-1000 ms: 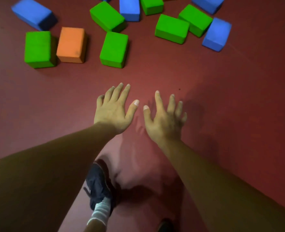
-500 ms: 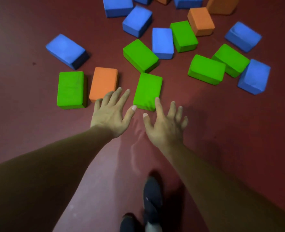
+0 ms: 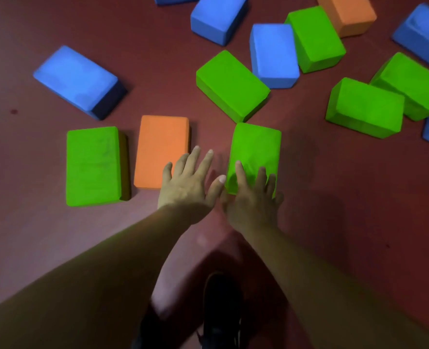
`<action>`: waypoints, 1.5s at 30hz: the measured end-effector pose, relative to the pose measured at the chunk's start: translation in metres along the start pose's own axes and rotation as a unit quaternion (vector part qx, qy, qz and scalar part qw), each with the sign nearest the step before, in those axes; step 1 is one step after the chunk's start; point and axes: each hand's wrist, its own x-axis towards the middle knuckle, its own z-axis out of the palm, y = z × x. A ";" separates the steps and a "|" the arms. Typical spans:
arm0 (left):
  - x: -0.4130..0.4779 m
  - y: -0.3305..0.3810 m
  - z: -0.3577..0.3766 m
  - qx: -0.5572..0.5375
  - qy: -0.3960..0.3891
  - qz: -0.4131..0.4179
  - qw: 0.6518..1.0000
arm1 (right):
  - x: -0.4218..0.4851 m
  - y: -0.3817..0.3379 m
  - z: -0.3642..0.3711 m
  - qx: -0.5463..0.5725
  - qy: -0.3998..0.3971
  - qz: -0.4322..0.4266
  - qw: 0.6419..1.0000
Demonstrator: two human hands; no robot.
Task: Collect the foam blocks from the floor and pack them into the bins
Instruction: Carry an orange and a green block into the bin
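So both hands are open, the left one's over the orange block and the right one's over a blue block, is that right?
Not quite. In the head view the right hand is over a green block, not a blue one. The rest holds: both hands are open with fingers spread, and the left hand is over the orange block.

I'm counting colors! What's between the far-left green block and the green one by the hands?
In the head view, an orange block lies flat between them, beside the far-left green block; the left hand is spread over the gap before the other green block.
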 end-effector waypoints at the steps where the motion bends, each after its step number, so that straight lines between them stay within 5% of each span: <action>1: 0.008 -0.005 0.015 -0.011 0.002 -0.002 1.000 | 0.012 0.000 0.009 0.002 0.004 0.002 1.000; 10: 0.096 -0.031 0.105 -0.019 0.031 0.049 0.998 | 0.113 0.029 0.081 -0.100 0.039 0.020 0.994; 17: 0.163 -0.082 0.102 0.097 0.068 0.072 0.990 | 0.156 0.036 0.096 -0.012 0.032 0.123 0.992; 27: 0.159 -0.126 0.085 0.112 0.064 0.003 0.992 | 0.165 -0.039 0.098 -0.006 0.045 0.009 0.999; 37: 0.151 -0.155 0.074 0.065 -0.017 -0.138 0.988 | 0.163 -0.044 0.118 -0.031 0.051 0.003 0.998; 45: 0.169 -0.134 0.078 0.057 -0.004 -0.149 0.987 | 0.162 -0.038 0.113 -0.015 0.051 -0.003 0.999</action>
